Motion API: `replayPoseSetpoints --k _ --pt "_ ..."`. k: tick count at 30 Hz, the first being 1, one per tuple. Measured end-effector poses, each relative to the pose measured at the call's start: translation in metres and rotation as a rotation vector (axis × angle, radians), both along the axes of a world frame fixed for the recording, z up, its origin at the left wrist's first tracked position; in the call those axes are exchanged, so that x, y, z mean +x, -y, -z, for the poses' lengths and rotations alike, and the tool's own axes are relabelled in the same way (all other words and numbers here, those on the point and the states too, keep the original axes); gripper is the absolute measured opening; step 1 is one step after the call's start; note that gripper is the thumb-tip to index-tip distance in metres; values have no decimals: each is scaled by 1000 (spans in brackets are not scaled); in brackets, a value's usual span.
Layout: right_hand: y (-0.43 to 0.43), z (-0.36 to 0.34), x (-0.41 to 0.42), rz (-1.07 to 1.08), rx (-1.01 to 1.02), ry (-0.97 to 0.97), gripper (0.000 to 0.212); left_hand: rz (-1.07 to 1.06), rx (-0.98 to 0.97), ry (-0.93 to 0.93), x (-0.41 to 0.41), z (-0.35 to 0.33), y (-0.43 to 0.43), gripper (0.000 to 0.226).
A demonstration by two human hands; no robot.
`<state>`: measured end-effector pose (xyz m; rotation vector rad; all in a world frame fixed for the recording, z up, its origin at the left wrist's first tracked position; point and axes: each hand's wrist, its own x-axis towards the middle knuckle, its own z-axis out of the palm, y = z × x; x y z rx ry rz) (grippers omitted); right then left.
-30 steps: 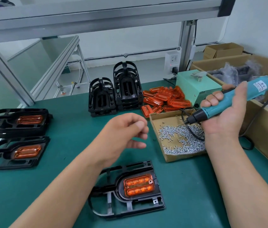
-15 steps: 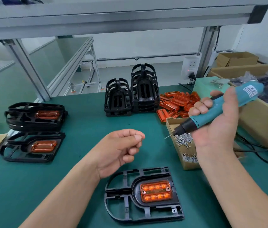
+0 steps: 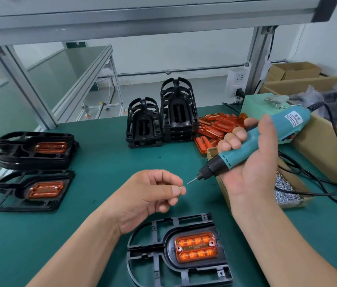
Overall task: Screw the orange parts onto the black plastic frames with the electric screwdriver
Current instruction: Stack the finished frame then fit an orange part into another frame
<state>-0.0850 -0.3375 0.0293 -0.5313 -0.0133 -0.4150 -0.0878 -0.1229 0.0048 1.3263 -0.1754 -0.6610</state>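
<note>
Green tabletop under an aluminium frame, white wall behind; left grip pinches a screw, right grip holds the electric screwdriver.

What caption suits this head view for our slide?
Left hand pinches a screw by the electric screwdriver gripped in the right hand; a black frame with orange part lies nearby.

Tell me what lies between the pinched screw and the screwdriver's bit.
Nothing: the head view shows a bare gap between screw and screwdriver bit, green mat behind.
</note>
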Motion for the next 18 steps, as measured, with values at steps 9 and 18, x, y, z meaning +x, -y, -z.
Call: replayPoseSetpoints --k 9,18 --pt "-5 2 -2 -23 -36 15 25 8 -11 26 -3 0 2 17" --pt "-6 2 -3 -49 -73 43 25 10 26 55 -4 -1 1 15"
